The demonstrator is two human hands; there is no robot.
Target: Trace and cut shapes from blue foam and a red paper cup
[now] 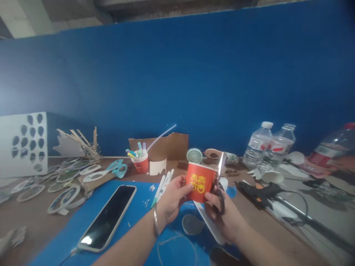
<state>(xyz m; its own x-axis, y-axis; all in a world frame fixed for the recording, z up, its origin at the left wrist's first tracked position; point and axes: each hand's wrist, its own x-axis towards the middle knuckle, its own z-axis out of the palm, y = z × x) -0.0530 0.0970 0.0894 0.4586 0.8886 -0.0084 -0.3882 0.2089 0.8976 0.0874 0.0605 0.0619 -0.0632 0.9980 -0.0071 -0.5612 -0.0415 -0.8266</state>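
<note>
My left hand (173,197) holds a small red paper cup (200,181) with yellow print, upright above the blue mat (138,218). My right hand (224,212) grips black-handled scissors (220,184); their blades point up along the cup's right side, at its rim. A metal bangle sits on my left wrist. Below the hands lie a white paper strip (212,225) and a round clear disc (192,224).
A phone (108,218) lies on the mat at left. Behind are a red cup of markers (140,162), cardboard (166,146), a small fan (194,155), water bottles (259,144), a black glue gun (260,192) and paper rings (63,197) at left.
</note>
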